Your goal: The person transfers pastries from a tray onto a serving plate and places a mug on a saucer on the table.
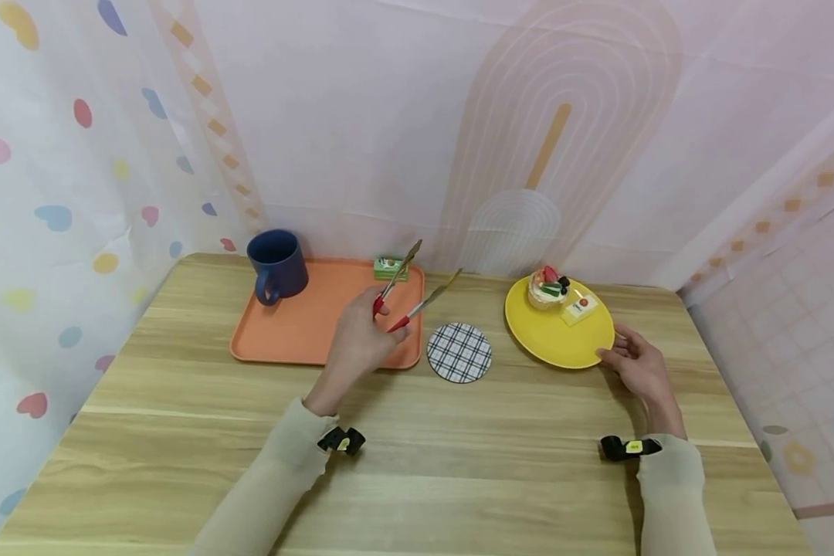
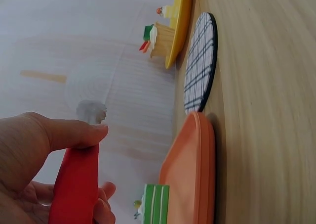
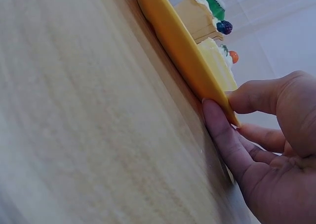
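Note:
My left hand (image 1: 361,338) holds a pair of red-handled metal tongs (image 1: 426,302) above the right part of the orange tray (image 1: 299,332). The tongs' arms are spread with nothing between them. A green layered cake slice (image 1: 391,269) sits at the tray's far right corner, close to the tongs. With thumb and fingers, my right hand (image 1: 642,369) pinches the near right rim of a yellow plate (image 1: 559,345). On that plate are a fruit-topped cupcake (image 1: 547,290) and a small pale yellow cake (image 1: 580,309); the right wrist view shows the gripped rim (image 3: 215,93) at close range.
A dark blue mug (image 1: 288,266) stands on the tray's far left corner. Between tray and plate lies a round plaid coaster (image 1: 459,353) on the wooden table (image 1: 459,479). A patterned curtain (image 1: 361,139) hangs right behind the table's far edge.

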The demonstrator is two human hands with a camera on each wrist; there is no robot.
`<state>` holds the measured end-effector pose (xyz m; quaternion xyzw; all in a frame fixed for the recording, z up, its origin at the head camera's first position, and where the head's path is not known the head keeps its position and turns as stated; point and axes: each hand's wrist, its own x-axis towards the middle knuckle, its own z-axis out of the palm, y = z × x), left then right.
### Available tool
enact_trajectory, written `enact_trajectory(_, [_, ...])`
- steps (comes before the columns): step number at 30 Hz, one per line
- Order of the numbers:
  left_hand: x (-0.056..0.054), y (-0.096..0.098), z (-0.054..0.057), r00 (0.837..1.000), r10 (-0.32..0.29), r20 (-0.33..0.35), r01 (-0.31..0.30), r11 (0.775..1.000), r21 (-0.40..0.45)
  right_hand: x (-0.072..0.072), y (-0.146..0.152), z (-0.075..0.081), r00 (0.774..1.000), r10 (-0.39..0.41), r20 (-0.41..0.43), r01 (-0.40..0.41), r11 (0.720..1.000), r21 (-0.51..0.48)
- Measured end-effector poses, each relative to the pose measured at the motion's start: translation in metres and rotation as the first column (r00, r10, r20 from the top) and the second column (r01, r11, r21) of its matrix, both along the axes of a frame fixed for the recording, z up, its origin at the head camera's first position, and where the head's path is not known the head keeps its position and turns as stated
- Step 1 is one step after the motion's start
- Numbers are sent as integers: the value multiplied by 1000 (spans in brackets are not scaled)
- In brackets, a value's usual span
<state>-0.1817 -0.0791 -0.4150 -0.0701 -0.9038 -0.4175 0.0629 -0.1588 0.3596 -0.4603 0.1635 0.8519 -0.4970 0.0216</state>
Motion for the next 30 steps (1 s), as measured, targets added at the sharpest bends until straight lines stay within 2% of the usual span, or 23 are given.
enact_trajectory(4, [-1, -4, -3, 1000, 12, 16, -12, 1000, -2, 0, 0, -2, 1000, -6, 3, 6, 1000, -7])
enact_trajectory(14, [-7, -16, -9, 999, 44, -3, -44, 999, -19, 1, -1, -1, 1000, -5, 5, 5, 1000, 2])
enact_trajectory(30, [-14, -29, -14, 994, 93, 54, -91, 995, -40, 1, -1, 0, 1000, 10, -12, -9, 1000, 21])
